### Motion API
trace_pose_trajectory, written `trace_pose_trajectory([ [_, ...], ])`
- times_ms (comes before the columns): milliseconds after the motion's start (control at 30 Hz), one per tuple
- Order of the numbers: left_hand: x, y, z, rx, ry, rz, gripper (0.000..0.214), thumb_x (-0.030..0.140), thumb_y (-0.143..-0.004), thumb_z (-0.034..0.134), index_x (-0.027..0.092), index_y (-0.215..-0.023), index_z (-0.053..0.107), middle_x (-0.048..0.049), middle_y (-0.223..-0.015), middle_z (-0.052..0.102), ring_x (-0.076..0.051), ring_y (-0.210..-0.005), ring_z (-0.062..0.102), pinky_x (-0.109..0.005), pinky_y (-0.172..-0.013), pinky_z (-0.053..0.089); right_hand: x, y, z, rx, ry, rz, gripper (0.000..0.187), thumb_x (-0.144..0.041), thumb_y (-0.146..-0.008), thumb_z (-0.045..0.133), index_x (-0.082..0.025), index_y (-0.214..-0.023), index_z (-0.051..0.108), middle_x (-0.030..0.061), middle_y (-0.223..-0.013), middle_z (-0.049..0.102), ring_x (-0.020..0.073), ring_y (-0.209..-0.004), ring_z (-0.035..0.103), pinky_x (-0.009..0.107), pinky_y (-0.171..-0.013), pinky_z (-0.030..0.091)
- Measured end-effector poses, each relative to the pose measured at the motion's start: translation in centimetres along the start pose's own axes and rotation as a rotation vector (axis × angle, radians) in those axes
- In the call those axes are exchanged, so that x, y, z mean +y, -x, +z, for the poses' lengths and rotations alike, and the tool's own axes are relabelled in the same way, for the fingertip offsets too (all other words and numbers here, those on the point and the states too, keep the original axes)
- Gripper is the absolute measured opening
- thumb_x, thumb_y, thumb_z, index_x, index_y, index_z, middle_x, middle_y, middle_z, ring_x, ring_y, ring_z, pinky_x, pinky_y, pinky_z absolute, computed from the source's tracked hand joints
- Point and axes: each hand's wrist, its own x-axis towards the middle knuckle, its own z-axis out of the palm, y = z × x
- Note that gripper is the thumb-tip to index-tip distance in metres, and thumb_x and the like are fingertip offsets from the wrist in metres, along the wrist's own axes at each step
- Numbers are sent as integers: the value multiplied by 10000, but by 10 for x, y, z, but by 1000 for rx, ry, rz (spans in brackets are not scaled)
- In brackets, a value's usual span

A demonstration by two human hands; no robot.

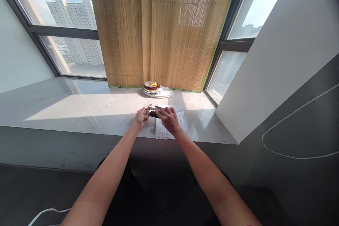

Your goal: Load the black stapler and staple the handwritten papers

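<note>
Windowsill (87, 107), tool (153, 114) in right hand (170, 118)

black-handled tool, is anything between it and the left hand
Nothing visible: the right hand holds the black-handled tool, its metal end at the left hand. The stacked plates sit beyond both hands.

Lines of dark characters run across the pale paper (164, 133) beneath my right hand (169, 118) on the window ledge (106, 122), too small and blurred for me to read a single word or number. Rows show near the paper's front edge and along its right side; nothing in view is legible.
</note>
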Motion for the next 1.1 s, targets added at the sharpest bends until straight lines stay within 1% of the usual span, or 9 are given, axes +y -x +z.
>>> trace_pose_trajectory([
  [167,8,8,2,-129,-49,58,257,373,-942,524,161,-1014,650,54,-657,367,-83,-445,226,-205,-395,184,24,25,10,101,-300,663,225,-165,-878,714,-242,-1081,774,81,-1032,769,296,-990,660,380,-782,495],
  [300,3,9,5,-200,-147,88,263,368,-909,572,177,-1066,665,43,-697,413,-87,-465,267,-208,-398,183,43,38,13,-37,-519,803,228,-275,-819,818,-233,-1041,782,75,-982,774,302,-948,703,405,-815,552],
  [400,-3,9,9,-220,-233,126,278,374,-905,641,182,-1105,660,23,-759,518,-81,-485,349,-205,-419,229,40,33,6,-14,-390,761,316,-323,-841,838,-221,-1130,759,117,-1095,747,352,-1098,654,469,-902,543],
  [500,-4,10,11,-251,-295,172,395,452,-913,693,177,-1191,638,-17,-852,641,-79,-491,407,-217,-439,277,21,13,-1,58,-294,476,296,-276,-937,755,-247,-1230,726,128,-1236,704,334,-1166,596,472,-948,507],
  [633,-2,12,9,-350,-377,239,541,657,-920,689,172,-1155,634,-29,-799,673,-100,-463,458,-248,-430,315,-9,-23,3,-93,-301,191,287,-210,-951,726,-296,-1225,725,74,-1162,720,281,-1092,586,387,-867,478],
  [800,-4,10,6,-311,-347,243,569,764,-872,688,209,-945,590,55,-561,492,-127,-405,447,-262,-405,348,-26,-48,18,-206,-215,186,247,-125,-927,668,-270,-1112,745,63,-1085,730,277,-1075,585,381,-848,443],
  [933,-2,13,7,-342,-333,223,633,767,-877,667,197,-1144,603,29,-659,579,-143,-450,526,-279,-439,426,-25,-45,15,-171,-229,156,233,-109,-964,618,-256,-1094,742,64,-1109,765,273,-1082,597,383,-866,436],
  [1000,-1,14,7,-332,-339,203,633,745,-917,619,199,-1235,577,-15,-759,669,-159,-501,602,-271,-464,441,-15,-38,9,-105,-259,160,274,-97,-968,613,-264,-1148,736,61,-1133,778,272,-1084,607,389,-885,441],
  [1100,0,12,6,-188,-350,195,464,645,-967,557,201,-1103,575,-73,-842,746,-138,-487,579,-245,-456,400,27,-20,-1,67,-298,343,278,-159,-981,641,-254,-1232,714,73,-1119,783,276,-1055,633,404,-897,465],
])
